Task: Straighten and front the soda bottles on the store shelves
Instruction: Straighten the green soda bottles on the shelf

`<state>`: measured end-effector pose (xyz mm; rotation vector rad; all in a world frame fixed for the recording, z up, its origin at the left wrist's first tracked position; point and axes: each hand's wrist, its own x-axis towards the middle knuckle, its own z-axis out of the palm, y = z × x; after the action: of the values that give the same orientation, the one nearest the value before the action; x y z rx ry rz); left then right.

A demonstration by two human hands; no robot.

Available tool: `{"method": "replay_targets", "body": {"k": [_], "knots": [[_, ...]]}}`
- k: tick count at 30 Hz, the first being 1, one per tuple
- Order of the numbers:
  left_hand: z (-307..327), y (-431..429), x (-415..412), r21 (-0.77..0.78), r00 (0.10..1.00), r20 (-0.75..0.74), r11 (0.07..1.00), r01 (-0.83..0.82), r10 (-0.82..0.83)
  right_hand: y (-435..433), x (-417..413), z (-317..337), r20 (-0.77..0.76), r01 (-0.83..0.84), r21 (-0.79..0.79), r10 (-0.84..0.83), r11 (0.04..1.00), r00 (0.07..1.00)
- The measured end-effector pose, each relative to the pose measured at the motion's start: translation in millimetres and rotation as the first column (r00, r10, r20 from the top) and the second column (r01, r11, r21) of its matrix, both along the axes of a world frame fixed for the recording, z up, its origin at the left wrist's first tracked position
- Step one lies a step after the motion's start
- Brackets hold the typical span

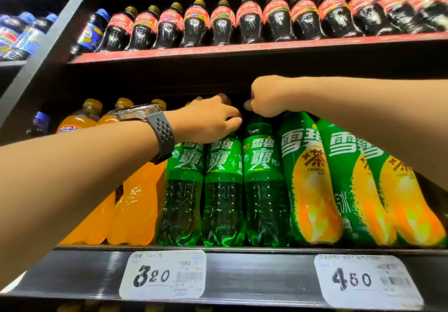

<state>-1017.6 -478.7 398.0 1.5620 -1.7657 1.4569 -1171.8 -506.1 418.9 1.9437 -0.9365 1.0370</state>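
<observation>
Left hand [211, 117], right hand [269, 98] grip green bottles [263, 190].

This is looking like the drinks aisle of a shop. Dark shelving is carrying packed rows of one product after another. Cola bottles [249, 25] with red labels are lining the upper shelf [242, 48], which is wearing a red edge strip. On the lower shelf [254, 275], orange soda bottles [135, 202], green soda bottles [223, 190] and green-and-yellow bottles [312, 190] are standing side by side, labels mostly facing out. A price tag [162, 274] reading 3.20, with a barcode, and a second price tag [368, 280] reading 4.50 are sitting on the shelf's front rail. Past a grey upright [48, 44], blue-labelled bottles [17, 37] are filling a neighbouring bay.
</observation>
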Motion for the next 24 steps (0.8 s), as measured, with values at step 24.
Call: {"method": "replay_targets", "body": {"k": [24], "knots": [[11,-8,-76,0.185,0.913,-0.210,0.903,0.388,-0.349,-24,-132,-3,-0.063,-0.055,0.081,0.061,0.995,0.996]]}}
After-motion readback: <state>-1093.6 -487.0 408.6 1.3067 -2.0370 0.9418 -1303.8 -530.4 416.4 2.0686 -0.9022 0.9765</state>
